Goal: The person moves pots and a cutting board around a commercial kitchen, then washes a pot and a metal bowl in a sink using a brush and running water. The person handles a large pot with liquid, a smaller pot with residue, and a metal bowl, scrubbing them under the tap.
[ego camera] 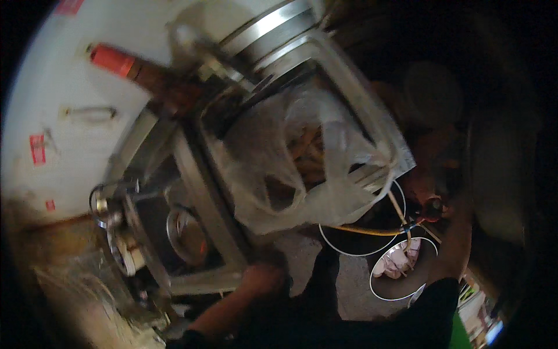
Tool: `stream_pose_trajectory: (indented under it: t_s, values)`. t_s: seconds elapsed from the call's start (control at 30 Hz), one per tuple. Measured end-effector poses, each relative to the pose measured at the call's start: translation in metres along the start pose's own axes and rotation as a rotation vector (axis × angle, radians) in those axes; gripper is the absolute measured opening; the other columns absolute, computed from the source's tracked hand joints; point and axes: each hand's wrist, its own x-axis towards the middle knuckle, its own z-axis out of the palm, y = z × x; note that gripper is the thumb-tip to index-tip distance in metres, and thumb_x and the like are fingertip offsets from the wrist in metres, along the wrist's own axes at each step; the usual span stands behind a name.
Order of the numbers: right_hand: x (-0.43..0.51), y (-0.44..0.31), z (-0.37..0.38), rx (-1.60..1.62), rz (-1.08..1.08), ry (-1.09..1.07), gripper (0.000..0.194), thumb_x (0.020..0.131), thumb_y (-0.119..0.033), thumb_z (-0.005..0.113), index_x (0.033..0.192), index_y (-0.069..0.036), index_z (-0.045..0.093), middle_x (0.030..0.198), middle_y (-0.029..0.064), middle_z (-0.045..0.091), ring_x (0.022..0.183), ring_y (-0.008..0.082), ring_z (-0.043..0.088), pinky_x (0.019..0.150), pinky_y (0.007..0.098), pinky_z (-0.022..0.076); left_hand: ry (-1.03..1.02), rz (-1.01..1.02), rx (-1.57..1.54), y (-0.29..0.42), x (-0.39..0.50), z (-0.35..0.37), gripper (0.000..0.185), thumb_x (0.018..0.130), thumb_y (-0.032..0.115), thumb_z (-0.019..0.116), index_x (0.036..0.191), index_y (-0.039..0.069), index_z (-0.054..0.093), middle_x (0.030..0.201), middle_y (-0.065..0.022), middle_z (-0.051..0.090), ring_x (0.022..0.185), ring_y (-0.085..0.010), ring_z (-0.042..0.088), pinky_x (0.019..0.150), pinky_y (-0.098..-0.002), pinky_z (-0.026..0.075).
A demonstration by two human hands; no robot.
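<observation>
My left hand is blurred beside the front corner of a stainless steel frame; whether it grips the edge is unclear. On the right, my forearm reaches into shadow, where my right hand is near a reddish fitting. A yellow hose with a blue clamp runs to that fitting. Darkness hides the fingers. Between the hands, a translucent plastic bag rests in and over a steel basin, holding brownish pieces.
Below the hose, a white-rimmed bucket holds pale pinkish pieces. Another white rim stands behind it. A round metal vessel sits in the left steel frame. A red-ended object lies near the pale wall.
</observation>
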Motion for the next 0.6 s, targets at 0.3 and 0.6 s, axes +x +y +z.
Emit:
stream_pose_trajectory:
  t_s: [0.3, 0.6]
  values:
    - [0.029, -0.018, -0.002, -0.041, -0.145, -0.008, 0.02, 0.076, -0.026, 0.06, 0.082, -0.008, 0.062, 0.085, 0.0114, 0.064, 0.077, 0.0287, 0.062, 0.064, 0.0422, 0.0481, 0.258, 0.124, -0.059, -0.009, -0.009, 0.008, 0.016, 0.079, 0.027, 0.058, 0.08, 0.011, 0.058, 0.079, -0.0062, 0.061, 0.079, -0.026, 0.06, 0.068, -0.0394, 0.049]
    - [-0.032, -0.049, -0.035, 0.129, -0.177, 0.114, 0.018, 0.074, -0.026, 0.061, 0.079, -0.009, 0.062, 0.082, 0.0106, 0.064, 0.074, 0.028, 0.063, 0.061, 0.0417, 0.0485, 0.25, 0.176, -0.088, -0.009, -0.008, 0.009, 0.018, 0.083, 0.025, 0.051, 0.084, 0.009, 0.06, 0.085, -0.0095, 0.062, 0.083, -0.0262, 0.06, 0.074, -0.0399, 0.049]
